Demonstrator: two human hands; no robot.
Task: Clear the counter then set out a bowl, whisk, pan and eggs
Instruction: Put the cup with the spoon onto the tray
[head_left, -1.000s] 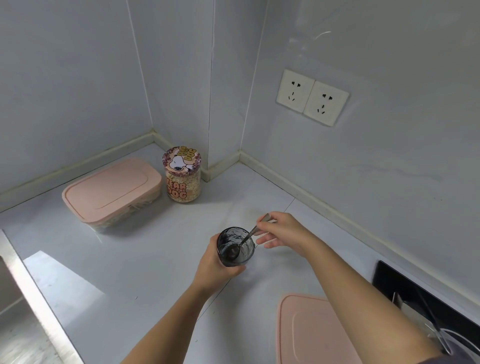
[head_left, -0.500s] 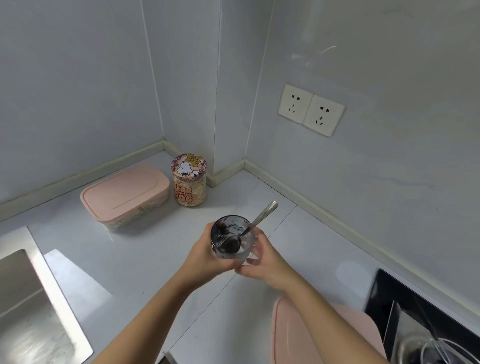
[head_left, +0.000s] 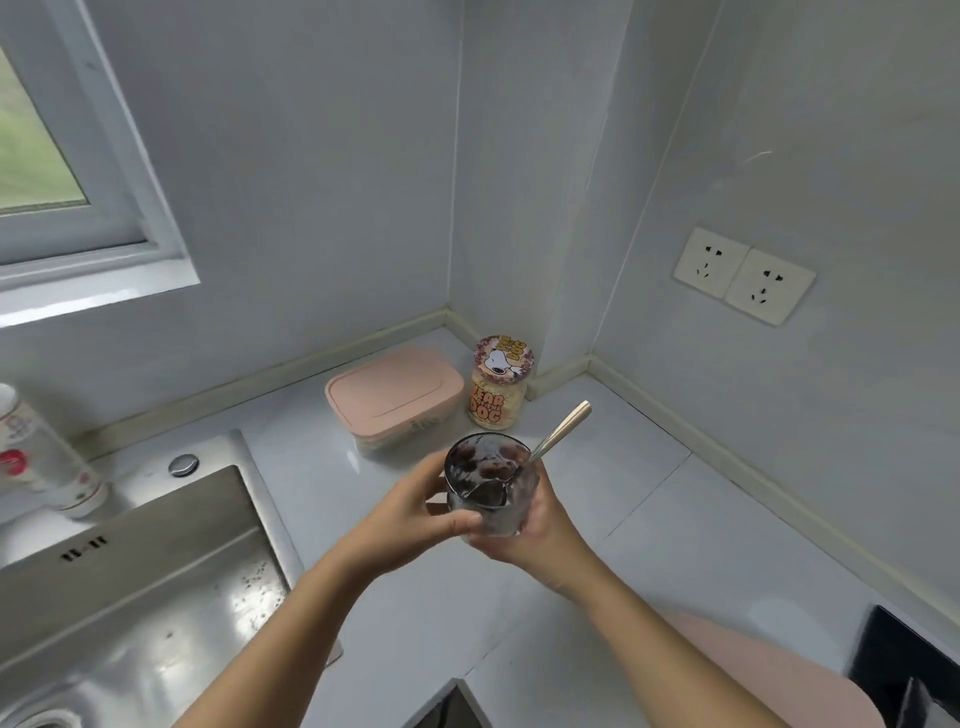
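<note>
— Where's the glass now?
— I've got the glass (head_left: 488, 491) held up over the counter (head_left: 654, 525), near the pink-lidded box (head_left: 395, 387) and the jar (head_left: 500, 387). The left hand (head_left: 410, 514) wraps its side and the right hand (head_left: 543, 527) cups it from underneath, so both grip it.
— Anything in it?
— Dark brown lumps and a spoon (head_left: 563, 428) leaning on the rim, handle pointing up. The box is lidded, so I can't tell its contents. The jar holds something pale. The sink (head_left: 156, 597) lies left.
</note>
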